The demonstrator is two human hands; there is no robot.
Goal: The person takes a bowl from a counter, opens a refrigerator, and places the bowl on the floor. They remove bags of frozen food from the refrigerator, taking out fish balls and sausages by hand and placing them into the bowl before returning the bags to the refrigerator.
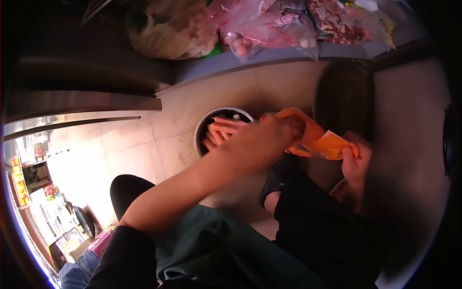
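My left hand (267,137) reaches across from the lower left to the mouth of an orange plastic bag (315,132). Its fingers are blurred and partly hidden by the bag, so their grip does not show. My right hand (357,159) is closed on the bag's right end, thumb on top, near a white patch on the plastic. Below and left of the bag, a round metal pot (198,137) stands on the floor, partly covered by my left forearm. In it lie several long orange-pink sticks that look like sausages (224,129), beside a small white round thing (236,117).
Beyond the pot runs a grey ledge (207,67) with several plastic bags of food (269,24). A dark oval bin (341,96) stands behind the orange bag. Pale floor tiles (180,115) lie around the pot; my dark shoe (274,185) is close to it.
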